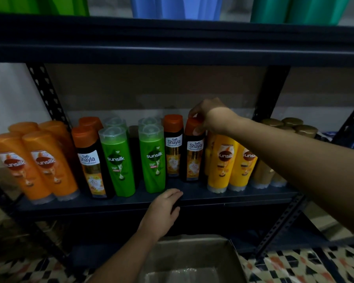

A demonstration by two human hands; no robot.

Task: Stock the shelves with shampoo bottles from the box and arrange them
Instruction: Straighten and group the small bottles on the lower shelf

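Note:
A dark metal shelf [192, 196] carries rows of shampoo bottles. My right hand [209, 117] grips the orange cap of a black Safi Shayla bottle [195, 156] standing upright in the middle of the shelf. A second Shayla bottle [173, 146] stands just left of it. My left hand [165, 211] rests on the shelf's front edge below, fingers curled over it and holding nothing. Green Sunsilk bottles [151, 158], orange Sunsilk bottles [43, 166] and yellow Sunsilk bottles [223, 162] fill the rest of the row. The cardboard box [188, 260] sits open on the floor under my arms.
Gold-capped brown bottles [290, 127] stand at the shelf's right end. Another Shayla bottle [90, 162] stands left of the green ones. The shelf above [172, 45] holds green, blue and teal containers. Perforated uprights frame the bay. Patterned tiles cover the floor.

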